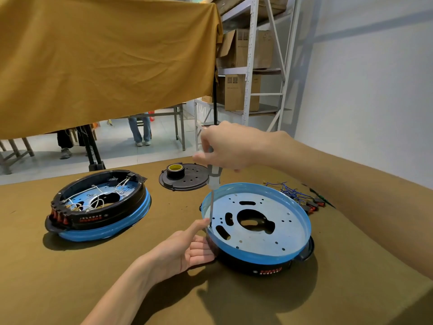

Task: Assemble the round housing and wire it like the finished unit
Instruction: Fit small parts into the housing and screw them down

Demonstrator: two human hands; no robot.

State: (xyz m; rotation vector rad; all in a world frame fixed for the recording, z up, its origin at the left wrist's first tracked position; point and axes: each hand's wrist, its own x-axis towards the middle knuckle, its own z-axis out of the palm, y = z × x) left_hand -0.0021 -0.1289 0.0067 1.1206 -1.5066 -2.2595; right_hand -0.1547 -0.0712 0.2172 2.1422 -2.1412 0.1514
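The right hand [225, 146] grips the clear-handled screwdriver [213, 184] near-upright, tip at the blue-rimmed round metal housing's [257, 233] left edge, where left-hand fingers [199, 227] steady it.

1 head-worn camera looks forward and down, close over the table [70, 266].

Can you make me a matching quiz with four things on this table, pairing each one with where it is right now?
Things:
1. screwdriver
2. tape roll
3. loose wires
4. finished unit

Places:
A. on the black round cover
B. far left of the table
C. upright in the right hand, tip on the blue plate
D. behind the open housing, on the right

Pairs: 1-C, 2-A, 3-D, 4-B
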